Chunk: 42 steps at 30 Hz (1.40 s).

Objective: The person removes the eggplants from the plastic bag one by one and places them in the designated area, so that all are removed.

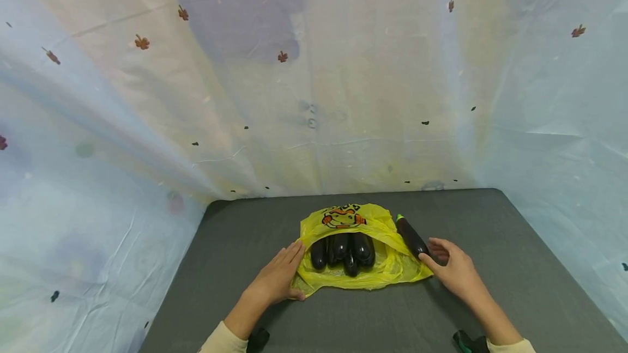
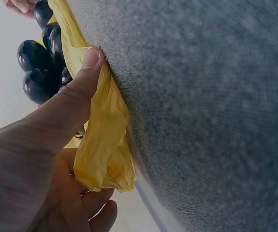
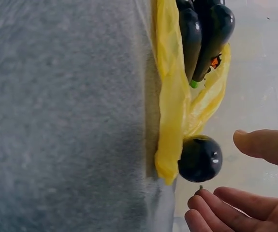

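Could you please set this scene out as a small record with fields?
Surface: dark grey table
Container: yellow bag, mouth open
Inside: several dark eggplants
Outside: single eggplant at the bag's right side
Left hand: holds the bag's left edge
Right hand: at the single eggplant's near end, not gripping it
Backdrop: pale sheet with leaf prints

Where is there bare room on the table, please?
Bare table lies left of the left hand, in front of the yellow bag, and right of the right hand. It's crowded in the bag, where eggplants bunch, and by the lone eggplant beside that hand.
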Motion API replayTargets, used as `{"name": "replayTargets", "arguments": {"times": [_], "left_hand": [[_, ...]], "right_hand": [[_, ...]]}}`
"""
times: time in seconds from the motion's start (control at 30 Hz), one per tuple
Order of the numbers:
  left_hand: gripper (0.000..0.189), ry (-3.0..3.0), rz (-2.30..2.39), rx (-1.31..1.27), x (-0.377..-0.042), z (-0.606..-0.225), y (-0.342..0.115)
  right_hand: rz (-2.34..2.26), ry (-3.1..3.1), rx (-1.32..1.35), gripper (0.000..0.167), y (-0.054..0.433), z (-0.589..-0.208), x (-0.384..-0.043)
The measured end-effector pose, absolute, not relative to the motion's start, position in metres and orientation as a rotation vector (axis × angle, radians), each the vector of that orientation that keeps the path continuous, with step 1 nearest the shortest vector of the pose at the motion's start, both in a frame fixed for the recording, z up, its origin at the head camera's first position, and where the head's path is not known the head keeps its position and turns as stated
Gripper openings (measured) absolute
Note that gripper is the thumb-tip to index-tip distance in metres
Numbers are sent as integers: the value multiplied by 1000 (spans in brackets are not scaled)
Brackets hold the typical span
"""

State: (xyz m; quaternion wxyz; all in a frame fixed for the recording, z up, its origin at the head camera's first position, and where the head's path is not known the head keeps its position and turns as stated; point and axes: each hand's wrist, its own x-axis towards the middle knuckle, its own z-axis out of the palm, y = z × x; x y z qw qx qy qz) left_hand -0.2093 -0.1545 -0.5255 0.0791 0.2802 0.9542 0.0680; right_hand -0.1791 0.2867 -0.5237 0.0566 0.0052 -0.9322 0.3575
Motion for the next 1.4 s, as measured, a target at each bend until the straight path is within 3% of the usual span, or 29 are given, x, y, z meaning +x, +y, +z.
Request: {"name": "replayTargets", "arguments": {"times": [0.8, 1.4], "left_hand": [[116, 2847, 196, 843, -208, -522, -154], [115, 2874, 147, 841, -209, -524, -152]], "right_hand": [[1080, -2658, 184, 51, 246, -500, -167], [1189, -2700, 249, 51, 214, -502, -172]]}}
